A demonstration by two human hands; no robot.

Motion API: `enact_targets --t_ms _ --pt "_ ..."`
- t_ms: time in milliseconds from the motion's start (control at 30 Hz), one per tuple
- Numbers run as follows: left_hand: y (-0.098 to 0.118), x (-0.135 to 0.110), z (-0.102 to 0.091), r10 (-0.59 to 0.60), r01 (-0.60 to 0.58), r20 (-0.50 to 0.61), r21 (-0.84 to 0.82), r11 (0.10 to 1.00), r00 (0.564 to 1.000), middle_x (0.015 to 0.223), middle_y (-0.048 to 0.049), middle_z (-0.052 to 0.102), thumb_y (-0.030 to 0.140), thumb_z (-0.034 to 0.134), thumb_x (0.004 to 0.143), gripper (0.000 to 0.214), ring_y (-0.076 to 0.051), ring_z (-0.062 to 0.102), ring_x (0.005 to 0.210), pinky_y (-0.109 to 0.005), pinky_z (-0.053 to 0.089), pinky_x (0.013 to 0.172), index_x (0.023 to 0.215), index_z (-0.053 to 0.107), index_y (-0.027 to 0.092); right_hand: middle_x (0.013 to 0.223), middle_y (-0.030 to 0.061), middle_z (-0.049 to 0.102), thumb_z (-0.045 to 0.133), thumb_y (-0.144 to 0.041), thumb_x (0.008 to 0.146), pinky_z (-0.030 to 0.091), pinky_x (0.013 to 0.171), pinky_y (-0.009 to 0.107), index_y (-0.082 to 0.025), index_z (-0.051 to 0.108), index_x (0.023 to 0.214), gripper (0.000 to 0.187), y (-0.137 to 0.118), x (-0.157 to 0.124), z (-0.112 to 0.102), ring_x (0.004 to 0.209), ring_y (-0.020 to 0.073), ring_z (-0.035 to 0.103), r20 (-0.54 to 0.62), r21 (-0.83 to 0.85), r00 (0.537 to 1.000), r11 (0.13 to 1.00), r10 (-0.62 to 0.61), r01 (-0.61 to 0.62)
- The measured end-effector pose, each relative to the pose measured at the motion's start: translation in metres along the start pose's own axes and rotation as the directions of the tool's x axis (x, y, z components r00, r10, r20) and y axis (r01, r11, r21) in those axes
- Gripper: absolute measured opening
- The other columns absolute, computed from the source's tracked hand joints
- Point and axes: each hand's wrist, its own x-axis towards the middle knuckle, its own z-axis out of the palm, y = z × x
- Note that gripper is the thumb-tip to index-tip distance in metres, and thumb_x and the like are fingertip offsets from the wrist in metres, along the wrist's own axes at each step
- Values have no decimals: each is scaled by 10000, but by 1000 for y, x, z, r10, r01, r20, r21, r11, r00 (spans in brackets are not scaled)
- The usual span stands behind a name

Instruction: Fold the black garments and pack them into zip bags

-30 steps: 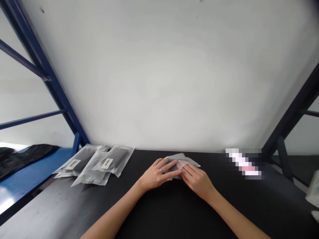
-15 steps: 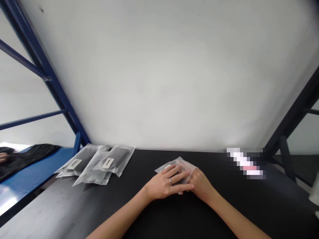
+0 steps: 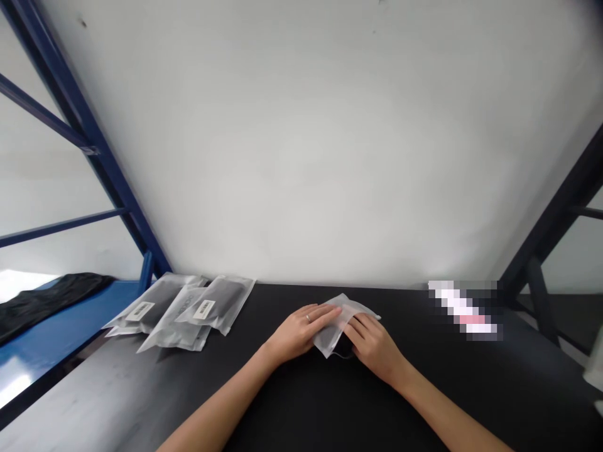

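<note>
I log: left hand gripping flat frosted-plastic bag; right hand at its opening, finger closure indeterminate.

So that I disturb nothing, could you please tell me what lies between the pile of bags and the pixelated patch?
The head view shows the left hand, a frosted bag and the right hand between them; both hands touch that bag.
</note>
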Motion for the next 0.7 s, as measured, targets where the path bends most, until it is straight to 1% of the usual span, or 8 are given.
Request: enact_targets --t_ms 167,267,367,433,533,600,633,700 --pt "-20 -7 -16 -77 74 77 32 997 994 1374 -104 709 8 505 903 694 -243 698 1224 -372 575 1020 1555 461 244 1184 102 777 372 54 884 590 981 384 -158 663 1227 498 -1 7 -11 1238 230 673 -76 27 997 1000 -11 13" --pt "-32 -12 -26 -150 141 127 79 987 981 1349 -105 720 32 513 909 612 -263 695 1219 -402 563 1022 1476 565 256 1227 131 762 368 80 869 573 1023 399 -135 630 1203 476 -3 10 -17 1364 236 593 -120 55 993 998 -19 26" --pt "-37 -13 -33 -255 235 154 137 962 954 1353 -156 702 35 528 874 614 -322 669 1239 -467 538 1018 1454 594 224 1210 146 763 357 95 854 579 1000 407 -128 613 1188 476 -4 12 -19 1398 241 562 -150 69 989 998 0 10" --pt "-35 -11 -36 -291 265 188 149 953 938 1301 -184 713 135 610 864 560 -360 683 1174 -487 530 978 1421 624 192 1196 139 769 351 100 831 589 967 400 -131 619 1186 501 -5 12 -19 1360 242 599 -148 64 989 998 14 -5" --pt "-28 -6 -40 -265 246 262 103 964 928 1094 -160 758 488 723 834 530 -360 713 987 -484 511 932 1261 728 173 1186 114 779 362 91 779 604 914 387 -146 637 1194 551 -4 11 -16 1245 237 682 -117 55 993 998 25 -18" --pt "-23 -3 -43 -232 227 294 49 973 927 1001 -130 759 685 687 810 634 -339 711 920 -476 498 933 1177 763 174 1185 110 779 371 77 756 609 891 386 -147 640 1211 574 -3 10 -14 1200 239 705 -96 54 995 998 34 -29" --pt "-21 -2 -43 -220 224 302 23 974 928 996 -121 757 727 639 832 661 -328 710 915 -465 495 936 1179 764 179 1189 115 777 375 72 750 610 889 389 -144 638 1224 583 -2 9 -13 1200 242 704 -90 54 995 998 40 -35" --pt "-19 -2 -42 -213 230 303 -21 973 929 1085 -121 753 692 502 945 640 -314 707 993 -443 489 966 1277 728 194 1198 130 771 381 70 751 607 897 401 -136 628 1247 591 -1 7 -13 1224 250 691 -89 55 995 997 55 -50"
